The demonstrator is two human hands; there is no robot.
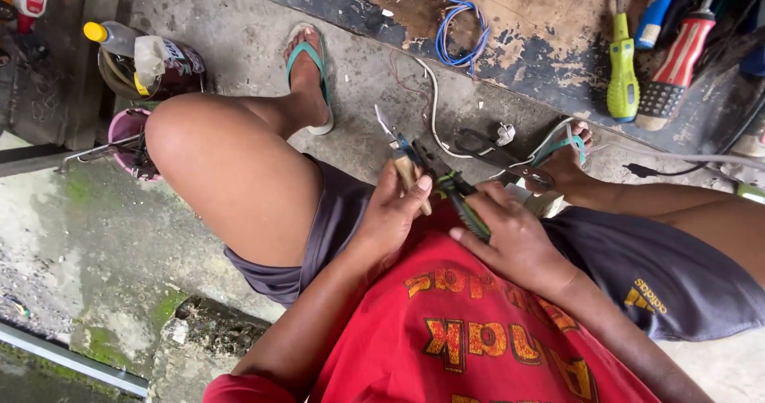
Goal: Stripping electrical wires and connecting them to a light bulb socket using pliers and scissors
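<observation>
I sit on a concrete floor, knees apart, looking down at my lap. My left hand [394, 212] grips a small knife [402, 157] with a wooden handle; its thin blade points up and left. My right hand [510, 235] is closed around dark pliers with green-black handles [462, 200], whose jaws point toward the knife. The two tools meet between my hands, just above my red shirt. What sits between the jaws is too small to tell.
A white cable with a plug [504, 134] lies by my right foot. A blue wire coil [460, 35] rests on a worn board. Screwdrivers, one green [622, 68] and one red-white [677, 64], lie at the upper right. A bottle [119, 38] and pink bucket [127, 132] stand left.
</observation>
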